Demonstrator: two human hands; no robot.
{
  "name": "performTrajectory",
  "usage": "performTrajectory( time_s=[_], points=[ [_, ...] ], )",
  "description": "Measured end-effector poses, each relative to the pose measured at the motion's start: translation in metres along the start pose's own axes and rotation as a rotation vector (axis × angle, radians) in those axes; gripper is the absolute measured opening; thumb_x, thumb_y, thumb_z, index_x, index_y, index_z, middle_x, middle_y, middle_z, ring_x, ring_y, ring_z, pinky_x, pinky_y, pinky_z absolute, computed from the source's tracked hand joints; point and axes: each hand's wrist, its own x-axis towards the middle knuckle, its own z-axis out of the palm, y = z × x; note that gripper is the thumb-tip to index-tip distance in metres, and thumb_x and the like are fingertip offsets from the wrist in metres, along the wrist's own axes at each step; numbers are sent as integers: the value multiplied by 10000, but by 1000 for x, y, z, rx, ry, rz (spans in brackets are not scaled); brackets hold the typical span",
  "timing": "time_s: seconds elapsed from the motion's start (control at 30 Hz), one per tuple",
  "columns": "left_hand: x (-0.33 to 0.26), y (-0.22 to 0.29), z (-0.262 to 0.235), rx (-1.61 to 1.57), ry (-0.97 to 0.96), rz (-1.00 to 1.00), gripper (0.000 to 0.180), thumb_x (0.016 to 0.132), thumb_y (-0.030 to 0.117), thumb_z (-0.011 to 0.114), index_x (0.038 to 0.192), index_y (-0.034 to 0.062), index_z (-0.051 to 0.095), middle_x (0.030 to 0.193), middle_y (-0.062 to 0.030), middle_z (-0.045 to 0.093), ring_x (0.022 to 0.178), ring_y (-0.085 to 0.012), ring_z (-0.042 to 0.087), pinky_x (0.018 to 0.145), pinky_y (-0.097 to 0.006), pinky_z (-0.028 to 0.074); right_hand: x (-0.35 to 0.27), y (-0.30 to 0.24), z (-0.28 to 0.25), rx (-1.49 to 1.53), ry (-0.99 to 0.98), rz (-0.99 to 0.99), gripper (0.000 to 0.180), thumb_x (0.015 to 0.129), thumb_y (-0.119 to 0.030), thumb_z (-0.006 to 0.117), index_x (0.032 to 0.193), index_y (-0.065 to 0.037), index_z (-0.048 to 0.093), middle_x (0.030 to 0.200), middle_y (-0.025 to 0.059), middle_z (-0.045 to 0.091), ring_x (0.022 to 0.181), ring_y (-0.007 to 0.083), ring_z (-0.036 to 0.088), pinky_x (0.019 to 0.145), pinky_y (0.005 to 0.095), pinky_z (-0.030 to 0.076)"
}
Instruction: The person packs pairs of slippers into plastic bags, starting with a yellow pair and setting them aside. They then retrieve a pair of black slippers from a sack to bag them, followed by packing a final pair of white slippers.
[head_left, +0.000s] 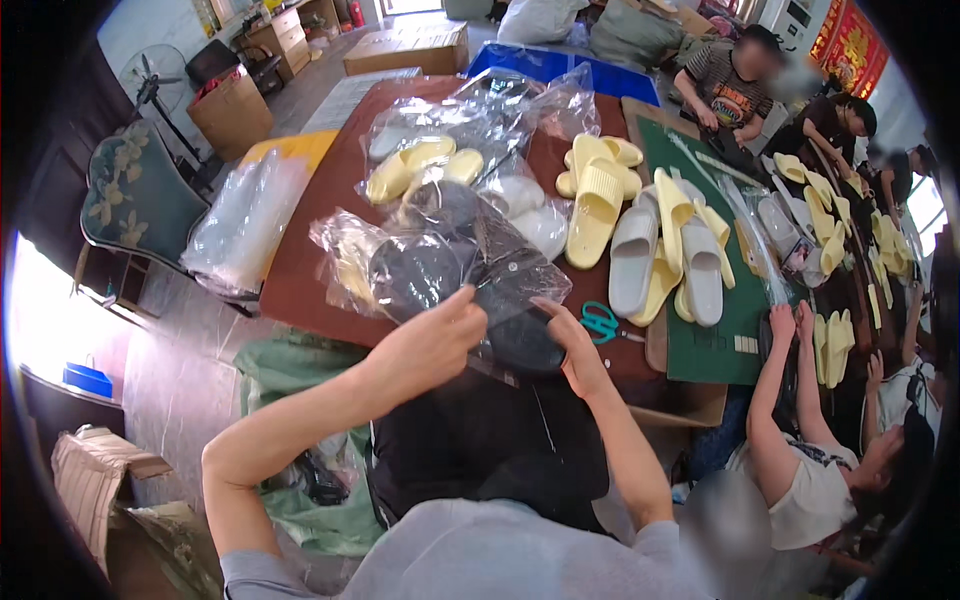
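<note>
My left hand (452,334) is closed in a pinch on the edge of a clear plastic bag (545,280). Inside that bag is a dark slipper (520,338), held low at the table's near edge. My right hand (577,350) grips the bagged slipper from its right side, thumb on top; the fingers beneath are partly hidden. Just beyond my hands lie more bagged dark slippers (420,268), touching or overlapping this bag. Farther up sit bagged yellow slippers (412,168) and pale grey ones (540,230). Glare on the film blurs where one bag ends and another begins.
Loose yellow slippers (596,210) and grey slippers (634,262) are piled to the right, near teal-handled scissors (599,322). A stack of clear bags (250,215) lies at the left. Co-workers handle slippers along the green mat (700,350); one person's hands (790,322) are close by.
</note>
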Motion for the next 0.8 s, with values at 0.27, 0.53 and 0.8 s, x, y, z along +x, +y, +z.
performTrajectory(
  time_s=[0.27,0.53,0.8],
  points=[
    [-18,155,4,-1036,330,-221,270,773,184,654,1006,52,687,1108,-19,569,1165,-229,479,1120,-473,290,-57,74,-34,-599,-73,178,394,875,-194,652,1207,7,587,1187,127,628,1114,186,576,953,323,446],
    [-69,218,37,-1384,618,-1018,288,777,-1,631,1056,65,655,1203,-148,578,1189,-340,519,1026,-436,399,-87,116,-43,-1094,100,-149,468,780,-266,776,1071,-1,523,984,169,578,934,311,595,831,399,478],
    [-144,266,168,-1653,441,-1725,777,891,341,665,1453,-46,292,1458,-310,344,1371,-386,347,1122,-394,275,-91,113,-13,-1288,144,-282,520,743,-272,790,1126,-43,523,1043,145,543,986,328,563,834,423,447]
  ],
)
